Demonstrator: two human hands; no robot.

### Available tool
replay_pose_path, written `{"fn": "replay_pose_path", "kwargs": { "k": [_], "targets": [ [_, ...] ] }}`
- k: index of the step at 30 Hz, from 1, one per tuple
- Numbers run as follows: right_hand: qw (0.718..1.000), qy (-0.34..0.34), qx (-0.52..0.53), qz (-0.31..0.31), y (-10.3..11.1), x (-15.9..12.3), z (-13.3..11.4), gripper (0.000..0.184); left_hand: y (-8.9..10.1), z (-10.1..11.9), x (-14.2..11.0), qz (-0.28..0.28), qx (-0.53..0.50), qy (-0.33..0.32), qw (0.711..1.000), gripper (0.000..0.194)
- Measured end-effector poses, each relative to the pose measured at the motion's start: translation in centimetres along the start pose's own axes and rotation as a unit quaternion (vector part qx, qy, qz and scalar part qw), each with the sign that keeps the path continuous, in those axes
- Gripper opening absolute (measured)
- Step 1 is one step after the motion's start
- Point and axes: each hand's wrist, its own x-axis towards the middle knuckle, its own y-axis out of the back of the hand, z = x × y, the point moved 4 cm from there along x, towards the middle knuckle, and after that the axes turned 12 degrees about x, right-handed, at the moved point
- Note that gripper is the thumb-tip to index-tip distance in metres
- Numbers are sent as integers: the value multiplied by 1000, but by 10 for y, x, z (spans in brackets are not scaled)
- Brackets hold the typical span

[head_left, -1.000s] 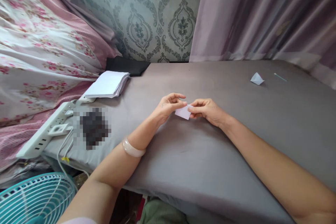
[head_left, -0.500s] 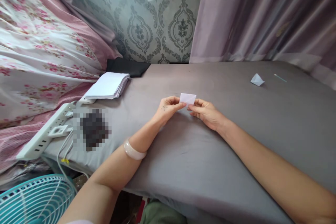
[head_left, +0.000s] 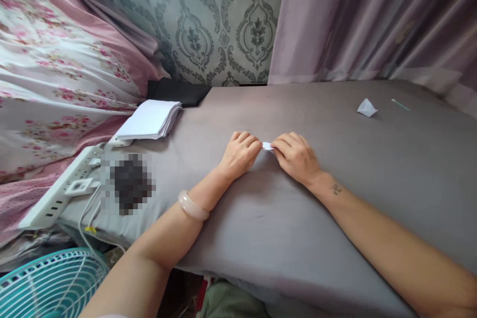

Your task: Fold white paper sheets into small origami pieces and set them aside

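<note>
A small white piece of folded paper [head_left: 267,145] lies low on the grey cloth-covered table [head_left: 335,208], mostly hidden between my two hands. My left hand [head_left: 239,154] has its knuckles up and its fingers curled down onto the paper's left end. My right hand [head_left: 296,156] pinches the paper's right end with curled fingers. Both hands rest on the table near its middle. A pale bangle [head_left: 192,206] sits on my left wrist.
A stack of white sheets [head_left: 149,120] lies at the table's far left, beside a black flat object [head_left: 178,92]. A small folded white paper shape [head_left: 367,108] and a thin stick [head_left: 400,105] lie far right. A white power strip [head_left: 59,191] and a teal fan [head_left: 52,283] are at the left.
The paper was held upright between my fingertips half a second ago. Now both hands have turned palms down and press it low on the table, covering most of it.
</note>
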Motion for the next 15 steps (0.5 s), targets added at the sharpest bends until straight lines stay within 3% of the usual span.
{"fn": "replay_pose_path", "kwargs": {
  "k": [4,8,11,15],
  "targets": [
    [994,22,-83,-64,-6,0,-5,26,-3,6,1,-26,61,-33,997,29],
    [991,-37,-35,-120,-13,-6,-3,25,-11,6,-2,-99,12,-21,995,31],
    [979,-135,77,-131,-16,-11,6,20,-17,-1,-5,-125,-91,47,987,26],
    [948,-230,190,-113,-18,-12,19,19,-23,-14,-8,-149,-211,183,949,14]
  ]
}}
